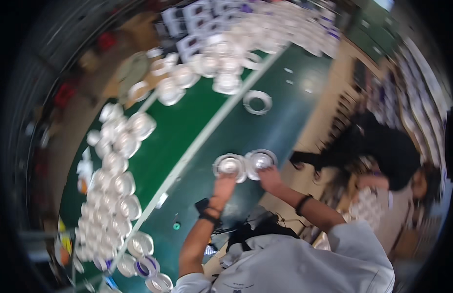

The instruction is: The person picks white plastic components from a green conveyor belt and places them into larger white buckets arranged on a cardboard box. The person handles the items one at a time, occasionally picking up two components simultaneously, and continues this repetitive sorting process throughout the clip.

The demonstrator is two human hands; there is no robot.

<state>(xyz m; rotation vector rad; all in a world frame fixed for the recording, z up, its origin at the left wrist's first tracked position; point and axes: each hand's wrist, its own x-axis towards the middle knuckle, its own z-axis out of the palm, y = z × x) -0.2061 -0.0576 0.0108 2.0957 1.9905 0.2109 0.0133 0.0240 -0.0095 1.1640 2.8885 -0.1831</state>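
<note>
Two round white housings (229,165) with shiny, bowl-like centres, like downlight fittings, sit side by side on the dark green table (207,146), their rims close together or touching. My left hand (225,183) is at the near edge of the left one, fingers curled over its rim. At the right housing (261,160), my right hand (270,177) holds the near edge in the same way. Blur hides the exact finger positions. Farther off on the table lies a loose white ring (257,102).
Stacked white housings (114,185) line the left side, with more (226,63) at the far end. A pale strip (187,155) divides the bright and dark green surfaces. A small green roll (176,226) lies left of my arm. Another person in black (378,146) bends over at the right.
</note>
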